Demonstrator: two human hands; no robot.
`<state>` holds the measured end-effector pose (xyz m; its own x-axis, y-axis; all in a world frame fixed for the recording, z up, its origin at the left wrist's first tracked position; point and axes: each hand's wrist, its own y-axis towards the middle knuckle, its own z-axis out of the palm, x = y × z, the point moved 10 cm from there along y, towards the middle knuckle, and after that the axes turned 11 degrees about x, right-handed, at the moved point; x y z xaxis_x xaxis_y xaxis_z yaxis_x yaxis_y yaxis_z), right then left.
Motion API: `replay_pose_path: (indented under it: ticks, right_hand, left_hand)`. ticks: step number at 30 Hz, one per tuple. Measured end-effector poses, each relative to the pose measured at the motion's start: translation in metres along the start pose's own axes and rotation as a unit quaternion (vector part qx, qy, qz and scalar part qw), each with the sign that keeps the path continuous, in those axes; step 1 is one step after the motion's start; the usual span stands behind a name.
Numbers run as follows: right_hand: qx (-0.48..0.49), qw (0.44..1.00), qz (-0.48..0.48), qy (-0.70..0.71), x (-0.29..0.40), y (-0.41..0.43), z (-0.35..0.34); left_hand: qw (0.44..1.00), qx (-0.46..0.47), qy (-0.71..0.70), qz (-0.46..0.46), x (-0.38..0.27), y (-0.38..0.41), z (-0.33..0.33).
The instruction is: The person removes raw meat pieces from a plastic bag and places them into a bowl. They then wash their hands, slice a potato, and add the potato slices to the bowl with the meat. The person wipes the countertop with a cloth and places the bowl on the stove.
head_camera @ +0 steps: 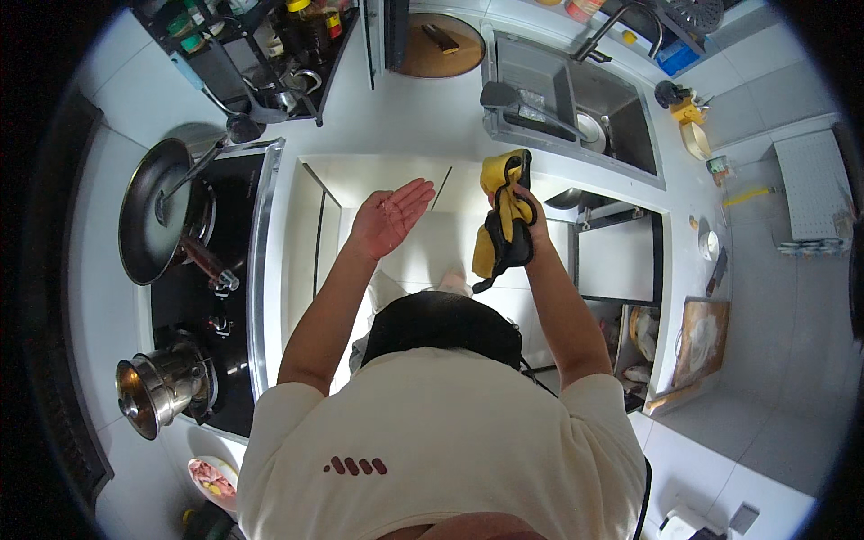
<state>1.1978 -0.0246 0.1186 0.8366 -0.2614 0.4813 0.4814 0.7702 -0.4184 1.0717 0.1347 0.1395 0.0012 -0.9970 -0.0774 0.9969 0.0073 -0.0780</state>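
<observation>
My left hand (391, 221) is held palm up in front of me with its fingers extended. It looks wet and holds nothing. My right hand (536, 217) grips a crumpled yellow cloth with black edging (483, 253). The cloth hangs down over the fingers and partly hides them. Both hands are over the floor, just short of the white countertop (398, 125). Beyond the right hand is a steel sink (624, 101) with a grey drain basket (533, 61), a black spatula (501, 96) lying across it and a white bowl (591, 131) inside.
At left, a frying pan (152, 223) and a lidded steel pot (155, 385) stand on the black gas stove (233, 202). A plate of raw meat (213, 478) lies below them. At right are an open drawer (638, 358), a cutting board (702, 344) and a knife (717, 272).
</observation>
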Motion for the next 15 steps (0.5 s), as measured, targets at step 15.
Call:
replay_pose_path:
  ticks: [15]
  right_hand:
    - [0.027, 0.987, -0.002, -0.156, 0.099, 0.116, 0.008]
  left_hand:
    - [0.995, 0.029, 0.009, 0.093, -0.028, 0.129, 0.055]
